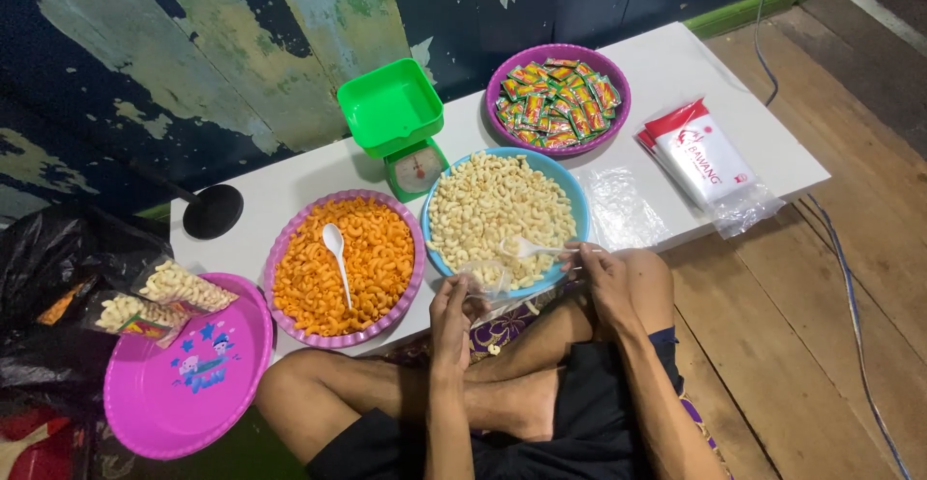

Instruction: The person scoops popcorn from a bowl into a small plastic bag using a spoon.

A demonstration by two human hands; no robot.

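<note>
A small clear plastic bag (486, 275) is pinched open at the near rim of the blue bowl (576, 200) by the left hand (450, 316); the right hand (601, 272) grips a white plastic spoon (526, 247) lying across the pale puffed snacks (497, 205) (its bowl end rests on the heap); beside it, a purple bowl of orange snacks (367, 258) holds a second spoon (337, 260); behind stand a green kitchen scale (398, 123) and a purple bowl of sachets (558, 100) on the white table (290, 185); a pink plate (188, 374) lies at left.
</note>
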